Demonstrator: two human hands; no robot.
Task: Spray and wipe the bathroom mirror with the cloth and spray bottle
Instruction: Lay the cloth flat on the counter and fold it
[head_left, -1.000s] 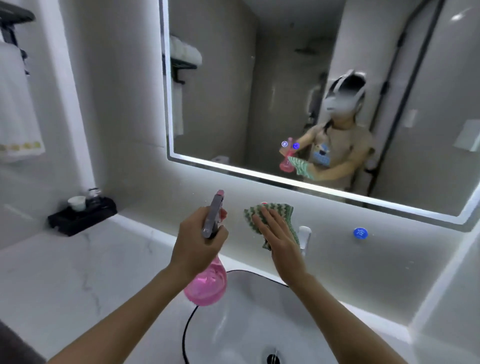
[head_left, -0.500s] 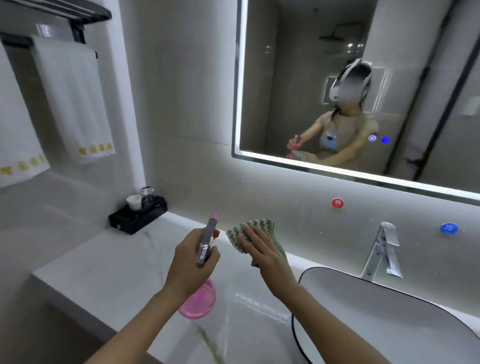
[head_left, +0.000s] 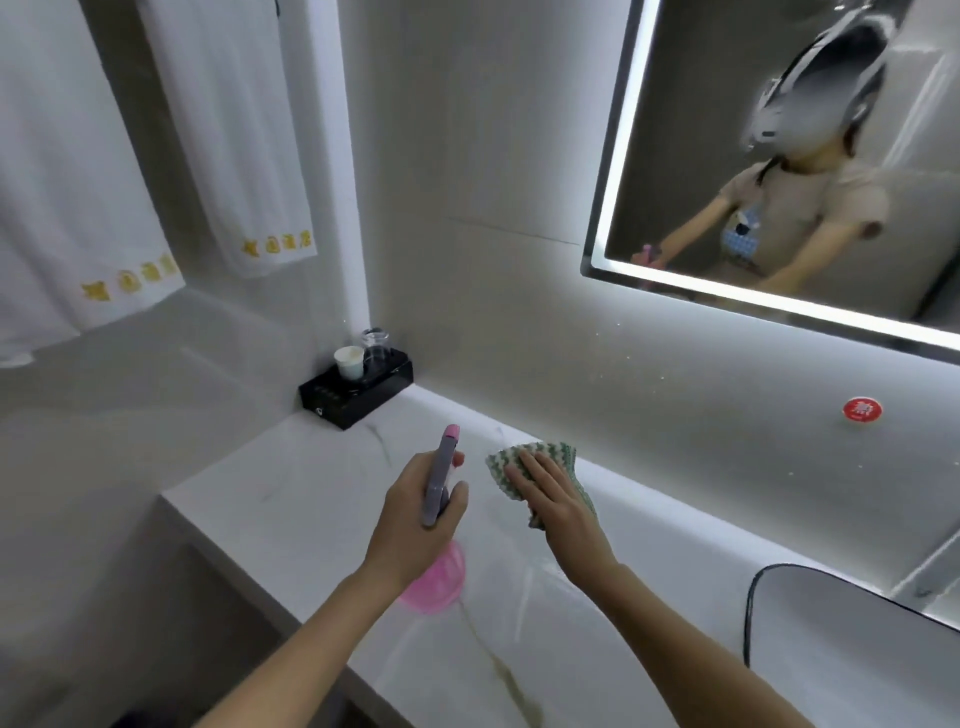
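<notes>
Now our left hand (head_left: 415, 512) grips the spray bottle (head_left: 439, 480); right hand's (head_left: 558, 499) flat fingers carry the cloth (head_left: 561, 453). We should aim the nozzle squarely at the mirror (head_left: 675, 156).

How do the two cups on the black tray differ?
The white cup is opaque and the shorter of the two; the clear cup is see-through, taller, and stands behind it, nearer the wall. Both stand upright, side by side on the black tray in the counter's corner.

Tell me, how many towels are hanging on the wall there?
2. A larger white towel hangs at the far left, and a narrower white towel hangs just to its right. More may hang outside the picture.
</notes>
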